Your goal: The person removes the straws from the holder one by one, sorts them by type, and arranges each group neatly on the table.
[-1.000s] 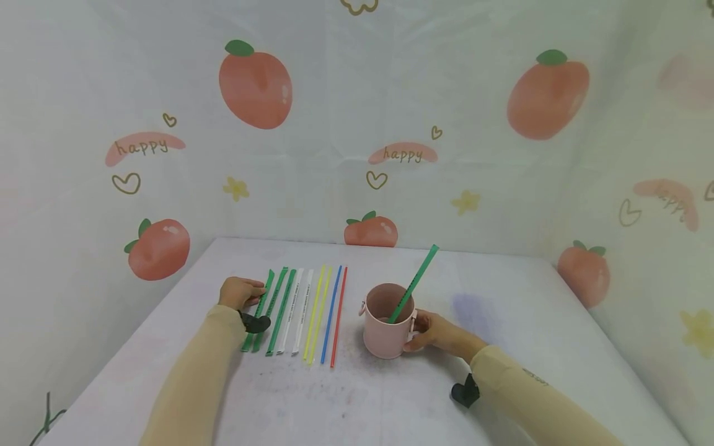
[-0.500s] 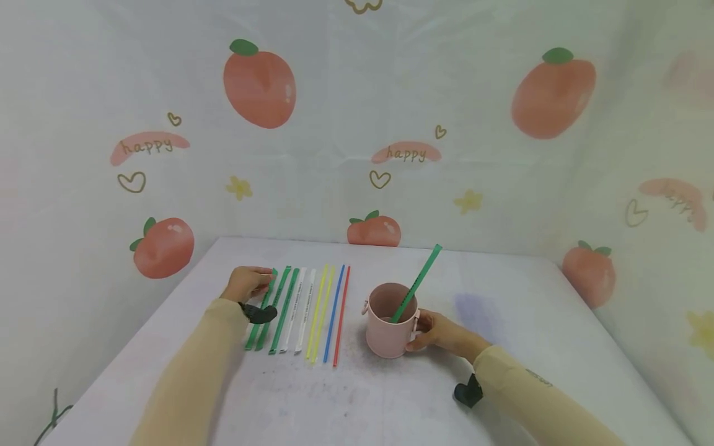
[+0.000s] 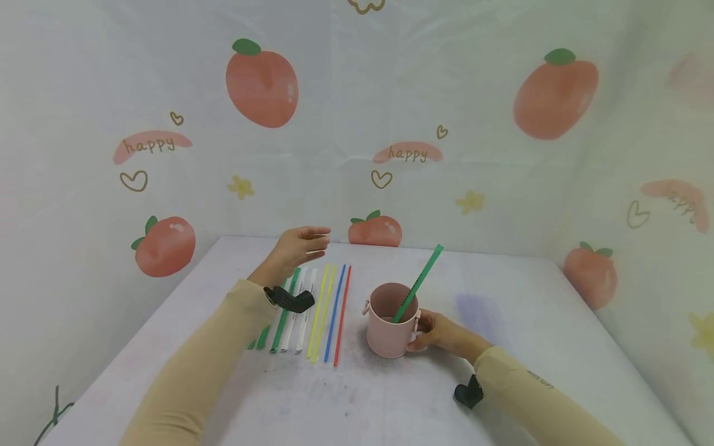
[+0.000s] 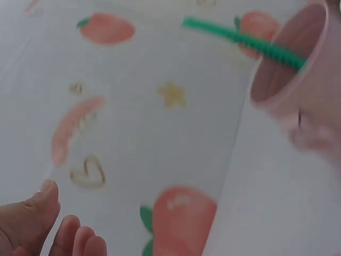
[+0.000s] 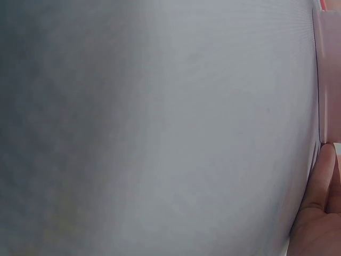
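Note:
My left hand reaches over the far ends of the straws, its fingers extended and pointing right, holding nothing. In the left wrist view its thumb and fingertips stand apart with nothing between them. My right hand grips the right side of a small pink metal bucket by its lug. A green paper-wrapped straw leans in the bucket, its upper end sticking out to the right. In the right wrist view the thumb presses against the bucket's lower edge.
To the bucket's left lies a row of green wrapped straws, white wrapped straws, yellow straws, a blue straw and a red straw. My left forearm partly covers the green ones. A printed cloth wall rises behind the table.
My left hand has moved from the leftmost green straw up and to the right, and its fingers have straightened. The right hand and the bucket have stayed in place.

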`<state>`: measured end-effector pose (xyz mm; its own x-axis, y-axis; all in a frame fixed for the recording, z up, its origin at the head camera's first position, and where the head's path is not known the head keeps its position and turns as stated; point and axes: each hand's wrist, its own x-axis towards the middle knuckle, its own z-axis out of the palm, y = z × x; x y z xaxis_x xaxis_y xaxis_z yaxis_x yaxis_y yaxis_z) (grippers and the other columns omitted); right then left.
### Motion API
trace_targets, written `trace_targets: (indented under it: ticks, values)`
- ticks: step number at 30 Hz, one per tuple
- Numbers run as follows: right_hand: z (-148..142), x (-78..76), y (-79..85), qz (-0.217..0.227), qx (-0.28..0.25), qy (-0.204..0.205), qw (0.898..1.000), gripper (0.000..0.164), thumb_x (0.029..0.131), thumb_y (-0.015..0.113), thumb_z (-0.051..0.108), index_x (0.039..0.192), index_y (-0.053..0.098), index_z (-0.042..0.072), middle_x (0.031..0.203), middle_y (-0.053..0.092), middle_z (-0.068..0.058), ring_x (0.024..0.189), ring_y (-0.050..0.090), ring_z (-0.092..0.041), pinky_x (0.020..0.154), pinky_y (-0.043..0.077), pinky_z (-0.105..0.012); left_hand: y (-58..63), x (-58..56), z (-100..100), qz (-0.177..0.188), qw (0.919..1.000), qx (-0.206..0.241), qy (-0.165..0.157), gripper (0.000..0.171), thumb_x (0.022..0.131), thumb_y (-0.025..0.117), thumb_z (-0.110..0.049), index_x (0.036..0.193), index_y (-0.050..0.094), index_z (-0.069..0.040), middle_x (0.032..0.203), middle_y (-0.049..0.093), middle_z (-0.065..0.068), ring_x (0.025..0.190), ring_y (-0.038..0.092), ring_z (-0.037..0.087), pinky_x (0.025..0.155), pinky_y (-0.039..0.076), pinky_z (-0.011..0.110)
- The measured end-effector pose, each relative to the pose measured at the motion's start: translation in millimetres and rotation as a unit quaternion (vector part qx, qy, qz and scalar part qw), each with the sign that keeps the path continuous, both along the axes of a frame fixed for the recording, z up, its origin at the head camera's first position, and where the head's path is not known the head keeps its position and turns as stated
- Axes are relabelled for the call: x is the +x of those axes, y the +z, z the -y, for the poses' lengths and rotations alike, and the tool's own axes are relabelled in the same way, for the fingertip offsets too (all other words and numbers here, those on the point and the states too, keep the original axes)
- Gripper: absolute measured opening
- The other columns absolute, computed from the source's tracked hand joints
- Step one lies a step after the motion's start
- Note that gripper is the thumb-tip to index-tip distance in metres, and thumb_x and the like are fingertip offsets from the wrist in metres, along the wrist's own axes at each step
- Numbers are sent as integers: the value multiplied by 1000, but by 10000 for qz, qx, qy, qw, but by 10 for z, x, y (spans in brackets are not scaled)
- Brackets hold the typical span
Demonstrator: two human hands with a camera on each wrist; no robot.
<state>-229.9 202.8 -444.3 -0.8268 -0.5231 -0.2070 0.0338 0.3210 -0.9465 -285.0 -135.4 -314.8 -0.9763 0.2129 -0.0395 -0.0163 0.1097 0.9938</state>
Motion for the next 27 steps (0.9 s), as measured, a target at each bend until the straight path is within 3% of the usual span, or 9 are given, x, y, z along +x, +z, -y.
trace_targets:
  ticks: [6,12,18,22,27]
  values:
    - [-3,-6,-2,3,-8,20,10000,66,79,78,6,137,47,-2,131,57,-13,123,49,-25,108,35,-45,188,167,-390,-174,9982,290,-503,40,93,64,-8,132,55,-1,131,55,13,120,53,27,102,49,36]
    - [-1,-3,-7,-51,13,41,10000,64,79,78,5,135,49,-1,127,59,-10,120,50,-23,106,36,-42,226,317,-679,-288,9955,392,-817,37,92,65,-8,128,58,-1,126,58,10,118,56,26,99,50,33]
    - [6,12,26,-5,18,29,10000,63,80,77,6,135,48,-1,127,59,-10,119,50,-23,106,36,-44,143,376,-930,-397,9938,265,-1008,34,91,66,-7,124,61,-2,120,62,11,115,60,28,95,53,33]
    - [6,14,36,-9,44,41,10000,62,80,77,7,135,49,-1,127,59,-10,118,50,-22,107,36,-46,52,377,-1080,-381,9940,158,-1011,33,90,67,-4,123,63,-1,114,65,13,104,65,21,91,55,33]
    - [7,4,18,-78,59,75,9999,63,80,77,6,135,48,-1,128,59,-11,118,51,-22,106,36,-43,-72,363,-1213,-413,9924,-337,-1109,33,89,69,-7,121,65,-3,106,68,13,92,67,15,85,56,31]
